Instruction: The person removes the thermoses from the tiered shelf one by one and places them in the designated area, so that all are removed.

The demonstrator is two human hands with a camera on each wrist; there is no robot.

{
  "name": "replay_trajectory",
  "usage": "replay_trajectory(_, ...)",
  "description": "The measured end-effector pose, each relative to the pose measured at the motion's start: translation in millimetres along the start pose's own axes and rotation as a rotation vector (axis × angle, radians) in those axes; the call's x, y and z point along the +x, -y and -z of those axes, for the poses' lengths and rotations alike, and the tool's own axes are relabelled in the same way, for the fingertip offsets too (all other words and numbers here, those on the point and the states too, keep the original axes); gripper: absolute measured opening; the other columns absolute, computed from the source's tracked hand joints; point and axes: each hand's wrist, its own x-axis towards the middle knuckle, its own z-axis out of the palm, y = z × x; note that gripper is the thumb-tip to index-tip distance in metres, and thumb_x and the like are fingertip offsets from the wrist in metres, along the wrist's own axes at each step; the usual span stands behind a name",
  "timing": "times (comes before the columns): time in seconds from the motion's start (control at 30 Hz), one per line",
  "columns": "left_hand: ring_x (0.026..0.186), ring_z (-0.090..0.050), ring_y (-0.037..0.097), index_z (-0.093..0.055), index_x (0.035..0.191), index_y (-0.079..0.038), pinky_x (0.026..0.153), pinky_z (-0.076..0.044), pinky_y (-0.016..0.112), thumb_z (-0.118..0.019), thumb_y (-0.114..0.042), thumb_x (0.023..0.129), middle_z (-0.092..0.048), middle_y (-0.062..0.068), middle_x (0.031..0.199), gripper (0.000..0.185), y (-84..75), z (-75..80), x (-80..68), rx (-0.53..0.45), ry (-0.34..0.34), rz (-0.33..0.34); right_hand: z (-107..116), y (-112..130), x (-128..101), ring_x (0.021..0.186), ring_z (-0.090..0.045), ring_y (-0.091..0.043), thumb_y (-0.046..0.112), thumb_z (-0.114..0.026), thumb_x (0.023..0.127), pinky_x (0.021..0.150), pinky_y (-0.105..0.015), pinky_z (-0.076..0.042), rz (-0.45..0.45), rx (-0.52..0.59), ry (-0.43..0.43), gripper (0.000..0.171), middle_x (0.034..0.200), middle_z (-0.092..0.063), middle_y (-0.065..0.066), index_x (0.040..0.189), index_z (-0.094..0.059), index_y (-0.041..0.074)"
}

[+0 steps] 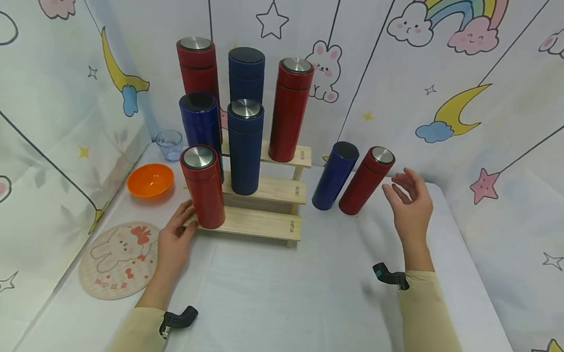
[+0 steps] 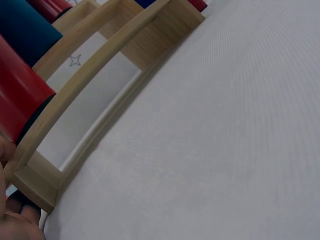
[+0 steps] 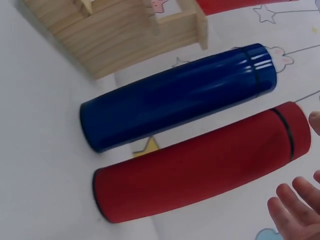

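A wooden three-step rack [image 1: 262, 223] holds several red and blue flasks. On its lowest step stands a red flask [image 1: 202, 187] with a steel lid. My left hand [image 1: 186, 217] lies on the table with relaxed fingers touching that flask's base; the left wrist view shows the same flask [image 2: 17, 100], the rack's rail [image 2: 100, 70] and fingertips [image 2: 20, 220]. To the right of the rack a blue flask [image 1: 333, 176] and a red flask [image 1: 366, 181] stand on the table. My right hand [image 1: 402, 186] hovers open just right of the red one [image 3: 200, 167], fingers [image 3: 292, 210] spread and holding nothing.
An orange bowl [image 1: 150, 180] and a clear cup [image 1: 169, 144] sit left of the rack. A round bunny mat [image 1: 118, 259] lies at the front left. The white table [image 1: 300, 312] is walled by cartoon backdrops at the left, back and right.
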Motion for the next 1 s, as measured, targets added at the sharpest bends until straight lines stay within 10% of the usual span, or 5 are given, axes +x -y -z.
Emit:
replay_trajectory(0.47,0.154,-0.043,0.026,-0.064,0.145,0.006,0.100,-0.042,0.010,-0.062,0.001,0.108,-0.052,0.012,0.163,0.038,5.0,1.1,1.3,-0.032,-0.002,-0.019,0.4,42.6,24.5,0.130,-0.065,-0.035,0.005,-0.076,0.100,0.110,-0.041,-0.051,0.118,0.044,-0.030,0.049,0.137,-0.067,-0.021,0.148,-0.063,0.007)
replay_trajectory(1.0,0.153,-0.044,0.027,-0.065,0.146,0.005,0.097,-0.043,0.010,-0.062,0.000,0.108,-0.052,0.011,0.163,0.038,18.3,-0.7,5.6,-0.021,-0.012,-0.015,-38.7,64.9,50.6,0.129,-0.066,-0.029,0.002,-0.077,0.098,0.110,-0.040,-0.052,0.179,0.099,0.139,0.055,0.137,-0.068,-0.017,0.150,-0.061,0.008)
